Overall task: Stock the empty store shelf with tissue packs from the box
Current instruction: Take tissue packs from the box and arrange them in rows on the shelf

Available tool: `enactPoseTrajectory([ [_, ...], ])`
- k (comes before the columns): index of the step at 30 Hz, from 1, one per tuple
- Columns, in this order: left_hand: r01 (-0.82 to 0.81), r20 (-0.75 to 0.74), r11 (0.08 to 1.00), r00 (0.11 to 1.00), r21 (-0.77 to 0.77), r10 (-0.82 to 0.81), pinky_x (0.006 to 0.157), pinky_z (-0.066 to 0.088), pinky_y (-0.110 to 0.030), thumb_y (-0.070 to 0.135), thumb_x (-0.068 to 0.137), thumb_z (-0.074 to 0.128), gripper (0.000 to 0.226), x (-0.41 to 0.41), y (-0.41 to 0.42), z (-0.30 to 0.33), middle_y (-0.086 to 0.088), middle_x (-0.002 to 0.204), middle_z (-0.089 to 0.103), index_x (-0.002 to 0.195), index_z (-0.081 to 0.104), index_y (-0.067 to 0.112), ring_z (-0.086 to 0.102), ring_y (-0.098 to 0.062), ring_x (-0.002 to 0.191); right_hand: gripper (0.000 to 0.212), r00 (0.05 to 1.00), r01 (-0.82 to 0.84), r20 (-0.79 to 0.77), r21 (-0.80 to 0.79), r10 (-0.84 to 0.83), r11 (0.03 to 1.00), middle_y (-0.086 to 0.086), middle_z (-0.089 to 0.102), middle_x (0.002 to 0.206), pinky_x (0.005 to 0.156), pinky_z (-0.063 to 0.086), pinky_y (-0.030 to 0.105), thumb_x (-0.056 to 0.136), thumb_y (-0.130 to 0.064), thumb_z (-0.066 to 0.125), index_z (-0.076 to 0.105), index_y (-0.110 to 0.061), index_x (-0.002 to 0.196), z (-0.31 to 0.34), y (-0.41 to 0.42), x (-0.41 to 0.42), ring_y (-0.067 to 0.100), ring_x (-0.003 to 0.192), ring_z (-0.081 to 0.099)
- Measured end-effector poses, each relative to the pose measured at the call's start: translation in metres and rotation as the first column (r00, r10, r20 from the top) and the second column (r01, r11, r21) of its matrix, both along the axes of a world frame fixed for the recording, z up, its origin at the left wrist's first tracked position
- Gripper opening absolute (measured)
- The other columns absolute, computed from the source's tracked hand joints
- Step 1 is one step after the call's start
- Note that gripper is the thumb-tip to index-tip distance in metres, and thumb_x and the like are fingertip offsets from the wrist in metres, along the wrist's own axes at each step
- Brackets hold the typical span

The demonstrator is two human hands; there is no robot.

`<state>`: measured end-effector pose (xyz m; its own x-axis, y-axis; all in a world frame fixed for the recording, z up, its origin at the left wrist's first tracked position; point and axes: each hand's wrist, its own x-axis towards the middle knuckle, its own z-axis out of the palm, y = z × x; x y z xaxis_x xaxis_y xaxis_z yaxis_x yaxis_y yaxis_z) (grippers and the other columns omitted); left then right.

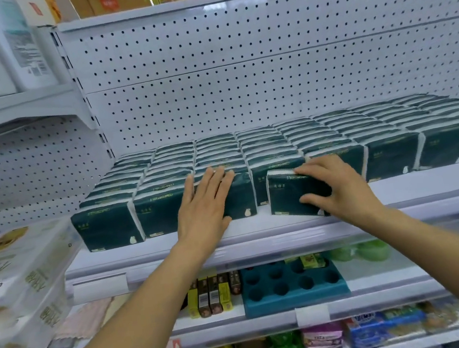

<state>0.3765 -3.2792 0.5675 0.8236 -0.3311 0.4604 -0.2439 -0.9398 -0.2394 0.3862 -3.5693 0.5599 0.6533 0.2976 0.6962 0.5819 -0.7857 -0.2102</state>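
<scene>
Several rows of dark green tissue packs [277,142] fill the white shelf [405,188] from front to back. My left hand [206,204] lies flat with straight fingers against the front pack of the third row [241,199]. My right hand [341,183] grips one tissue pack [288,194] at its right end, fingers over the top and thumb on the front face. That pack stands slightly forward of the others, near the shelf's front lip. The box is not in view.
A white pegboard back panel [267,77] rises behind the packs. Bulk paper packages [15,274] are stacked at the left. On the shelf below are small boxes [208,297] and a teal holder with round holes [291,287]. Assorted goods fill the lowest shelf.
</scene>
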Motion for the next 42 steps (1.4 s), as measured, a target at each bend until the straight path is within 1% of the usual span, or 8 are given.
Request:
enactPoseTrajectory([
  [3, -0.016, 0.028, 1.0, 0.999, 0.017, 0.015, 0.12, -0.013, -0.046, 0.045, 0.095, 0.056, 0.089, 0.002, -0.001, -0.002, 0.002, 0.165, 0.002, 0.157, -0.005, 0.024, -0.003, -0.018, 0.152, 0.062, 0.988, 0.033, 0.151, -0.16, -0.008, 0.987, 0.006, 0.06, 0.128, 0.095, 0.048, 0.045, 0.07, -0.025, 0.087, 0.063, -0.014, 0.126, -0.004, 0.0, 0.01, 0.029, 0.117, 0.055],
  [7, -0.011, 0.032, 1.0, 0.999, 0.001, 0.011, 0.121, -0.011, -0.046, 0.043, 0.094, 0.059, 0.089, 0.003, -0.001, -0.003, 0.001, 0.165, 0.007, 0.157, 0.0, 0.024, 0.002, -0.019, 0.152, 0.058, 0.989, 0.024, 0.151, -0.18, 0.003, 0.983, 0.003, 0.055, 0.139, 0.101, 0.046, 0.041, 0.076, -0.023, 0.082, 0.061, -0.016, 0.13, -0.005, 0.01, 0.02, 0.026, 0.132, 0.048],
  [14, -0.01, 0.014, 1.0, 1.0, -0.004, 0.01, 0.122, -0.008, -0.046, 0.042, 0.094, 0.058, 0.088, 0.005, -0.002, -0.003, 0.001, 0.165, 0.006, 0.157, 0.0, 0.023, 0.002, -0.018, 0.152, 0.057, 0.993, 0.062, 0.108, -0.145, -0.046, 0.987, -0.002, 0.047, 0.147, 0.093, 0.05, 0.037, 0.079, -0.022, 0.08, 0.059, -0.021, 0.132, -0.007, 0.027, 0.028, 0.017, 0.139, 0.038],
  [22, 0.021, 0.03, 0.998, 0.999, -0.059, -0.019, 0.121, -0.01, -0.048, 0.049, 0.09, 0.06, 0.092, 0.0, -0.001, 0.002, -0.001, 0.165, 0.011, 0.157, 0.002, 0.024, 0.006, -0.019, 0.152, 0.056, 0.975, 0.21, 0.124, -0.224, -0.186, 0.952, 0.007, 0.038, 0.152, 0.116, 0.022, 0.054, 0.087, -0.04, 0.067, 0.052, -0.018, 0.136, 0.002, 0.041, 0.011, 0.027, 0.143, 0.031],
  [29, 0.091, 0.214, 0.984, 0.975, -0.153, -0.057, 0.12, 0.012, -0.056, 0.056, 0.092, 0.049, 0.075, -0.055, 0.027, -0.009, -0.004, 0.158, 0.032, 0.153, 0.028, 0.019, 0.022, -0.024, 0.149, 0.055, 0.96, 0.203, 0.226, -0.152, -0.166, 0.967, 0.006, 0.045, 0.146, 0.11, 0.032, 0.05, 0.094, -0.048, 0.046, 0.048, -0.018, 0.139, 0.011, 0.087, -0.053, 0.027, 0.131, 0.043],
  [34, 0.065, 0.169, 0.971, 0.985, -0.232, -0.026, 0.115, 0.026, -0.055, 0.055, 0.091, 0.048, 0.063, -0.111, 0.08, -0.036, -0.006, 0.147, 0.046, 0.142, 0.047, 0.018, 0.035, -0.027, 0.142, 0.052, 0.987, 0.097, 0.141, -0.137, -0.077, 0.986, 0.006, 0.057, 0.134, 0.087, 0.048, 0.042, 0.094, -0.044, 0.05, 0.051, -0.015, 0.137, -0.009, 0.142, -0.104, 0.027, 0.115, 0.056],
  [37, 0.075, 0.147, 0.957, 0.988, -0.282, -0.034, 0.104, 0.041, -0.045, 0.052, 0.09, 0.052, 0.059, -0.142, 0.122, -0.056, -0.004, 0.136, 0.056, 0.137, 0.052, 0.016, 0.049, -0.024, 0.125, 0.051, 0.996, 0.037, 0.09, -0.153, -0.023, 0.988, 0.006, 0.061, 0.126, 0.074, 0.052, 0.04, 0.093, -0.042, 0.051, 0.052, -0.014, 0.135, -0.032, 0.185, -0.127, 0.028, 0.106, 0.06],
  [42, -0.001, 0.0, 0.954, 1.0, -0.298, 0.002, 0.087, 0.043, -0.037, 0.051, 0.089, 0.052, 0.058, -0.171, 0.2, -0.094, 0.0, 0.126, 0.062, 0.137, 0.053, 0.018, 0.052, -0.02, 0.114, 0.05, 0.995, -0.054, -0.093, -0.219, 0.034, 0.974, 0.004, 0.058, 0.128, 0.082, 0.05, 0.041, 0.095, -0.045, 0.049, 0.051, -0.016, 0.136, -0.083, 0.263, -0.15, 0.026, 0.114, 0.055],
])
